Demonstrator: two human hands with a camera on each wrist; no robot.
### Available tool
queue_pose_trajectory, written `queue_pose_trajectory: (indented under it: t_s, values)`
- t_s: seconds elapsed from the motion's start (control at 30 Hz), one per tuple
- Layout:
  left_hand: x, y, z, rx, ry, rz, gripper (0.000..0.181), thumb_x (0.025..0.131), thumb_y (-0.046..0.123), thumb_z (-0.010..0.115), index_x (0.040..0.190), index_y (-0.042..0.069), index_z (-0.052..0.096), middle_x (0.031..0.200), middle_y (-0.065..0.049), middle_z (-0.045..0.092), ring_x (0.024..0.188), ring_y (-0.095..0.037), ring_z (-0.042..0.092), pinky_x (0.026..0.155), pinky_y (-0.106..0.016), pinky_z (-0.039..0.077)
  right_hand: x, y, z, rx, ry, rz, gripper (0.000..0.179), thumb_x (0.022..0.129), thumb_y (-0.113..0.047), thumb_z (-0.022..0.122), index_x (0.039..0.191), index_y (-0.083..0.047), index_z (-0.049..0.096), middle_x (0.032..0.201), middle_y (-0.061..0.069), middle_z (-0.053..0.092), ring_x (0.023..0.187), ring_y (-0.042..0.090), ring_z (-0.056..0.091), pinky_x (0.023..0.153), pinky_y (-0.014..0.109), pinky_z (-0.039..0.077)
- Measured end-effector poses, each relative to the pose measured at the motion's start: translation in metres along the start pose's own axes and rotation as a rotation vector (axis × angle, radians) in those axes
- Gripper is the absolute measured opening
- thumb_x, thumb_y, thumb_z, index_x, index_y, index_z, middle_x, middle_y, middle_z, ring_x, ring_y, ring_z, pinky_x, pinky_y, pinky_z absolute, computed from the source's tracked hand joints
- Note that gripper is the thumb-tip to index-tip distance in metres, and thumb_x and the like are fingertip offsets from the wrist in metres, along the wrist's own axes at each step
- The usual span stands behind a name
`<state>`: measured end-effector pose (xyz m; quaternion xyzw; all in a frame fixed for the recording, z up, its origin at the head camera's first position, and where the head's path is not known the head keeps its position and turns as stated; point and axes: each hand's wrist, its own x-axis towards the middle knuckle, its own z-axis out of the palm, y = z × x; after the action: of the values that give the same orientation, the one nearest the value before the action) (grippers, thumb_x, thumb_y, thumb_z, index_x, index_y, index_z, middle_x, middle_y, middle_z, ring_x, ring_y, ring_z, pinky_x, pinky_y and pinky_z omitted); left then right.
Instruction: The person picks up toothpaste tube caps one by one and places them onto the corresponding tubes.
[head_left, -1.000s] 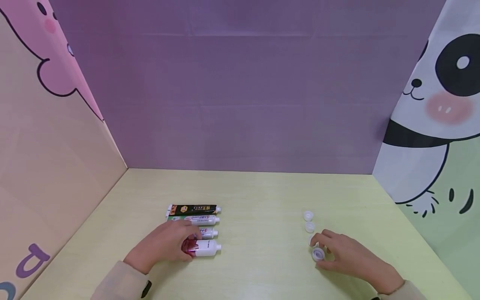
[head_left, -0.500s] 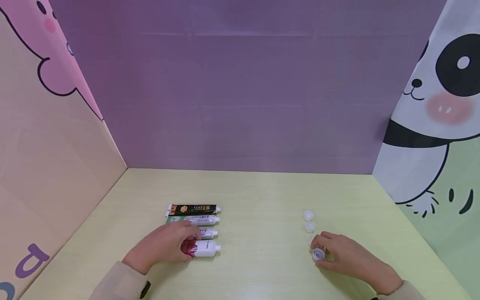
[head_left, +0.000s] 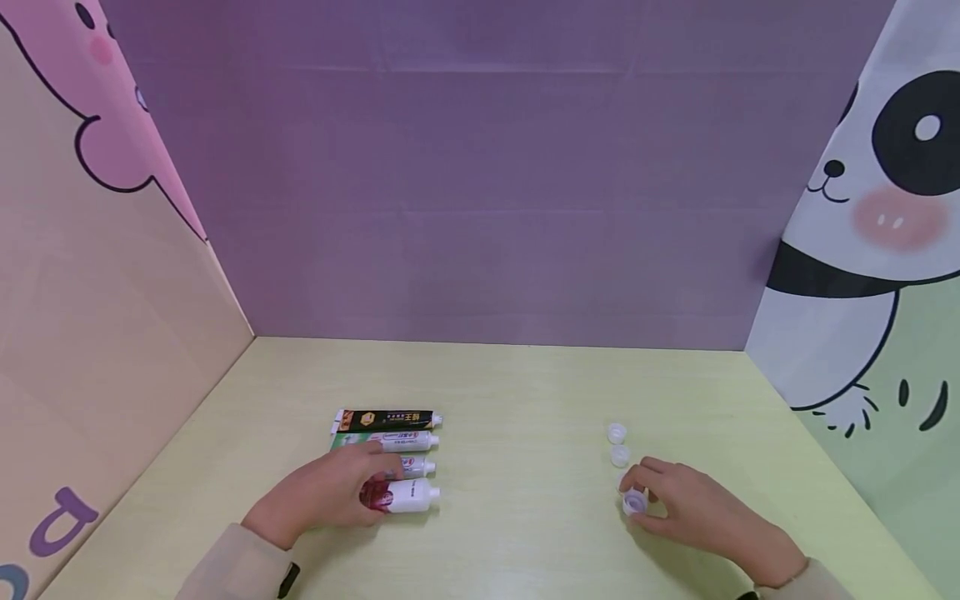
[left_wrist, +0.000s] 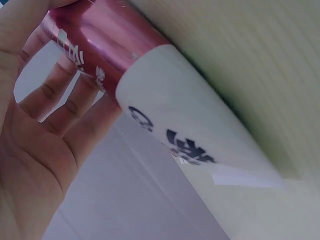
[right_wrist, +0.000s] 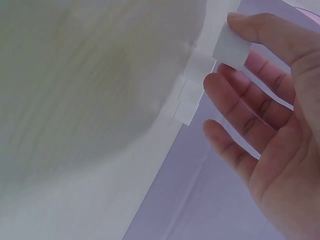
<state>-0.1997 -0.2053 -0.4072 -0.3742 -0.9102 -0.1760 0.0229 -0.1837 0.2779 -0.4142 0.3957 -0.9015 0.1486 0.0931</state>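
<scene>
My left hand grips a red and white toothpaste tube at its red end, low over the table. The left wrist view shows the tube's white half with dark lettering, its thumb and fingers on either side of the red part. Pinched between thumb and fingertip of my right hand is a round white cap, its hollow side facing the head camera. The same cap appears side-on in the right wrist view. Just behind it stand more white caps, one partly hidden by my fingers.
Beyond my left hand lie a black tube, a green and white tube and a white tube in a row, nozzles to the right. A purple panel closes off the table's back, with printed side panels left and right.
The right hand's pinched cap has risen slightly away from me, off its earlier spot. The red and white tube in my left hand has shifted a touch leftward.
</scene>
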Motion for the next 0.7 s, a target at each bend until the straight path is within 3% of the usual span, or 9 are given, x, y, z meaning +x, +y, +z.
queue_pose_trajectory:
  t_s: [0.3, 0.53, 0.7]
  values:
    - [0.007, 0.005, -0.005, -0.024, 0.009, 0.006, 0.035, 0.075, 0.011, 0.083, 0.105, 0.022, 0.068, 0.093, 0.006, 0.053, 0.077, -0.008, 0.049, 0.062, -0.021, 0.045, 0.005, 0.0, 0.003, -0.008, 0.048, -0.027, 0.029, 0.078, -0.008, 0.082, 0.102, -0.015, 0.067, 0.098, -0.012, 0.058, 0.08, 0.003, 0.057, 0.067, 0.024, 0.052]
    - [0.015, 0.01, -0.006, -0.038, 0.053, 0.055, 0.034, 0.074, 0.009, 0.081, 0.103, 0.022, 0.068, 0.09, 0.01, 0.05, 0.075, -0.004, 0.046, 0.063, -0.02, 0.044, 0.015, 0.001, 0.01, 0.068, 0.088, -0.097, 0.03, 0.078, 0.001, 0.08, 0.102, -0.012, 0.067, 0.1, -0.01, 0.057, 0.085, 0.005, 0.056, 0.075, 0.022, 0.051]
    - [0.021, 0.013, -0.005, -0.016, 0.068, 0.067, 0.033, 0.074, 0.01, 0.081, 0.102, 0.022, 0.068, 0.092, 0.01, 0.053, 0.078, -0.005, 0.047, 0.065, -0.021, 0.046, 0.021, -0.001, 0.012, 0.123, 0.095, -0.105, 0.031, 0.079, 0.003, 0.078, 0.103, -0.014, 0.066, 0.102, -0.01, 0.058, 0.086, 0.005, 0.06, 0.076, 0.022, 0.051]
